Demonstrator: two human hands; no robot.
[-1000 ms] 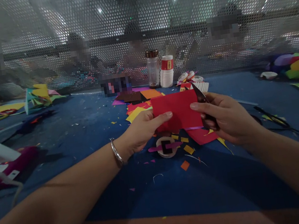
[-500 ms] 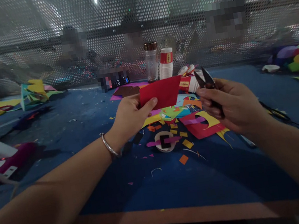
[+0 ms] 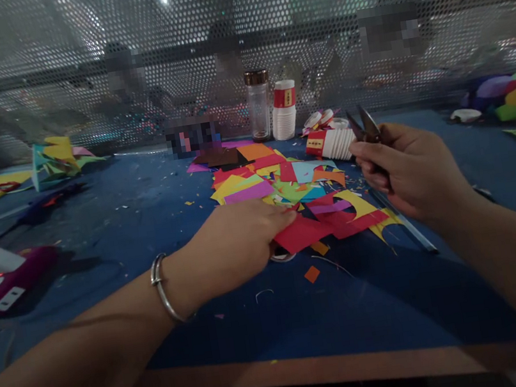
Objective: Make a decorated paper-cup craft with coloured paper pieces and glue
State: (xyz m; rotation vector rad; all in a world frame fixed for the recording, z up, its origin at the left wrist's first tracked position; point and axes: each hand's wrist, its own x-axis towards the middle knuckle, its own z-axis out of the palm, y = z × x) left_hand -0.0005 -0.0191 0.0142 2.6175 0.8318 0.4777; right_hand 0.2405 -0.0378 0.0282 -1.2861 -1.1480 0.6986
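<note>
My left hand, with a silver bangle at its wrist, pinches the edge of a piece of red paper low over the table. Under that paper the rim of a small white disc just shows; the rest of it is hidden. My right hand grips a pair of dark scissors, blades up and slightly apart. Coloured paper offcuts lie around, among them a yellow cut piece and a small orange square.
Behind the paper pile stand a glass bottle and stacked paper cups. More cups lie on their side near the scissors. At left are a purple power strip and a dark blue tool. A thin stick lies at right.
My left hand has lowered the red paper from above the pile down over the white disc, covering most of it. My right hand, still with the scissors, has shifted slightly right.
</note>
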